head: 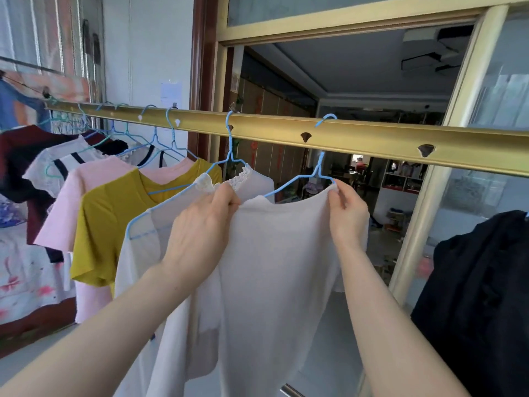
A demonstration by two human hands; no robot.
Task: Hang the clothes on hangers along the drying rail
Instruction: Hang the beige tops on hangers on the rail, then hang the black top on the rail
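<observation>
Head view: a white shirt [272,253] hangs at centre, running down toward 6 o'clock, on a blue hanger [318,167] whose hook sits over the gold rail [372,136] at 1 o'clock. The left hand [200,224] pinches the neckline at the shirt's left shoulder, fingers curled tight round the cloth. The right hand [349,213] nips the right shoulder between thumb and fingertips, just beside the hanger's wire.

A sideways tug from either hand could drag the shirt off one arm of the hanger, since the wide neck leaves bare wire showing on the left. A downward pull might also tip the hook off the rail. At 9 o'clock the yellow shirt [108,213] and pink shirt [65,202] hang close, so the hangers could tangle.

Both ends of the hanger lie under cloth, so I cannot tell how well the shoulders sit. The left fingertips are hidden behind the fabric. The hem runs off the frame's bottom edge, and the black garment [481,282] at 4 o'clock is cut by the right one.
</observation>
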